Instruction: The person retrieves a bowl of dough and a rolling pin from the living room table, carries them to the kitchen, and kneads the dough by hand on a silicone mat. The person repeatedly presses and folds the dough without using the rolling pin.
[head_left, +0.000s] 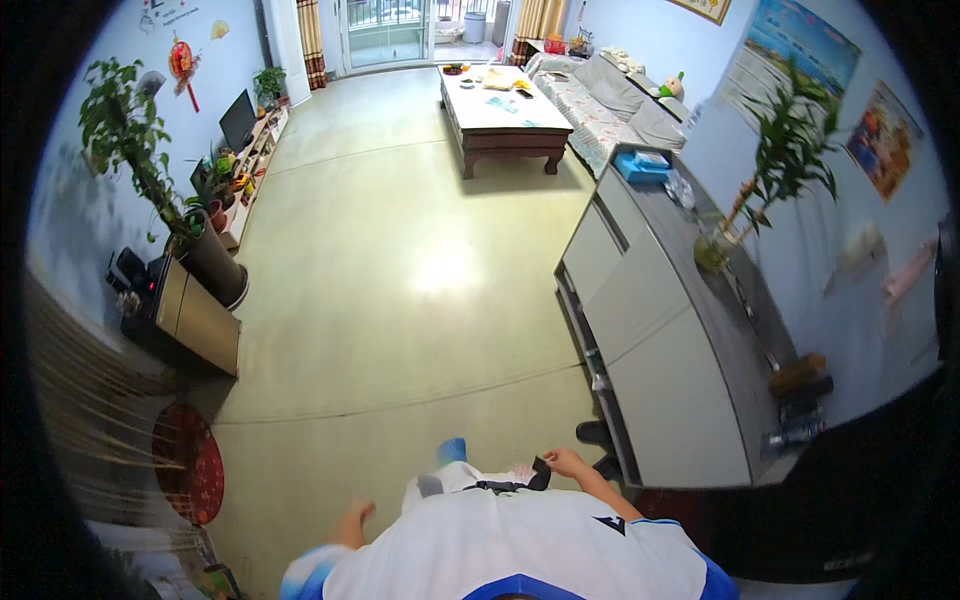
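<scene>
My right hand (564, 460) pinches the end of a black strap (540, 474) in front of my waist. The strap runs to a black buckle or belt (501, 487) across the lower front of my white shirt (487, 532). Out to the left, beside my body, my left hand (363, 511) hangs above the floor. It touches nothing that I can see, and its fingers are too small and blurred to make out. A blurred blue thing (452, 450), perhaps footwear, shows beyond my waist.
On the right stands a grey-white cabinet (660, 352), with black shoes (595, 433) at its foot. A low dark cabinet (202, 322) and a potted plant (214, 259) stand left. Pale floor (375, 300) leads to a coffee table (517, 135) and sofa (585, 97).
</scene>
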